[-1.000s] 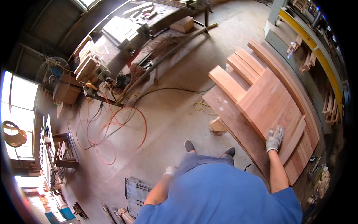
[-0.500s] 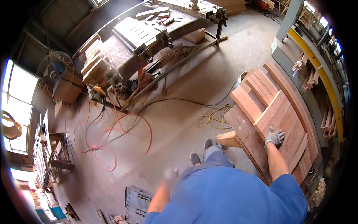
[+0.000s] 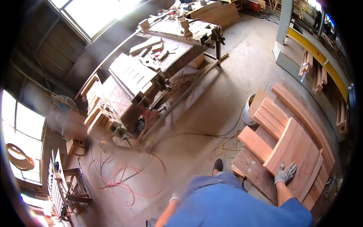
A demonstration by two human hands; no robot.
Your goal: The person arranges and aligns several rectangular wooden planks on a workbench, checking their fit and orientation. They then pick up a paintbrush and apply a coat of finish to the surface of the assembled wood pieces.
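Observation:
My right hand (image 3: 285,173), in a grey work glove, lies flat with fingers spread on a wide reddish wooden board (image 3: 295,151). That board rests on a stack of similar planks (image 3: 270,117) at the right. My left hand (image 3: 174,197), also gloved, hangs low beside my blue-clad body; it is blurred and I see nothing in it. One dark shoe (image 3: 218,165) shows on the concrete floor just left of the plank stack.
A long workbench (image 3: 151,72) with machines and wood offcuts runs across the upper middle. Orange and yellow cables (image 3: 124,178) lie coiled on the floor. A white bucket (image 3: 247,113) stands by the planks. Stacked timber lines the right wall, beside a yellow rail (image 3: 317,49).
The view has tilted up, showing more of the workbench and windows. My right hand stays pressed on the same board. My left hand has dropped lower beside my body.

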